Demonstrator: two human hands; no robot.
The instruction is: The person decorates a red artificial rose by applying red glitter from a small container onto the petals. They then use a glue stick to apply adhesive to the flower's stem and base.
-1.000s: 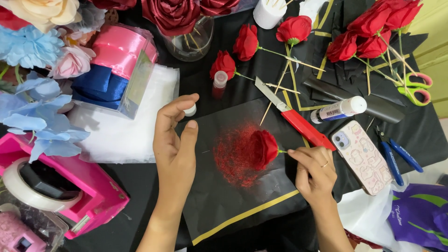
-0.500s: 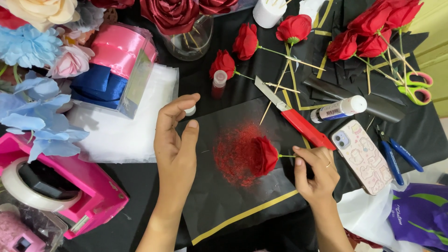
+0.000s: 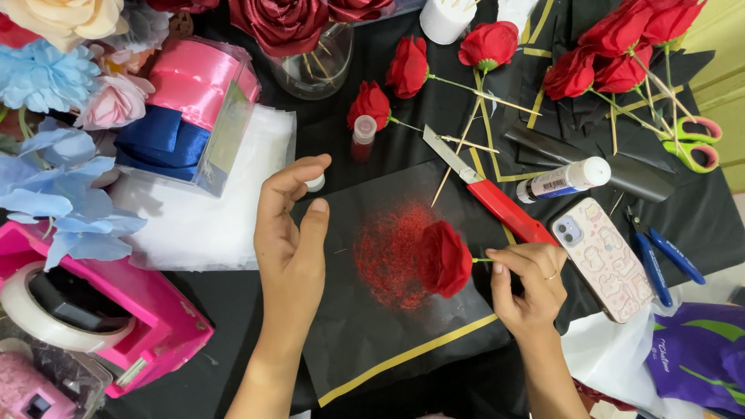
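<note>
My right hand (image 3: 528, 283) pinches the thin stick stem of a red fabric rose (image 3: 444, 258). The rose head lies on its side at the right edge of a patch of red glitter (image 3: 388, 250) spread over a black sheet with a gold stripe (image 3: 365, 334). My left hand (image 3: 291, 240) hovers at the sheet's left edge, fingers curled and apart, holding nothing. A small white cap (image 3: 315, 183) lies right behind its fingertips. A small red glitter vial (image 3: 362, 138) stands farther back.
A red utility knife (image 3: 489, 194), glue bottle (image 3: 565, 180), phone (image 3: 602, 257) and blue pliers (image 3: 660, 260) lie to the right. More red roses on sticks (image 3: 485, 46) and scissors (image 3: 694, 143) sit behind. Pink tape dispenser (image 3: 101, 310), ribbon rolls (image 3: 190, 101) and white tissue (image 3: 202, 225) stand left.
My right hand has pulled the rose rightward across the glitter, from the patch's middle to its right edge. My left hand has barely moved.
</note>
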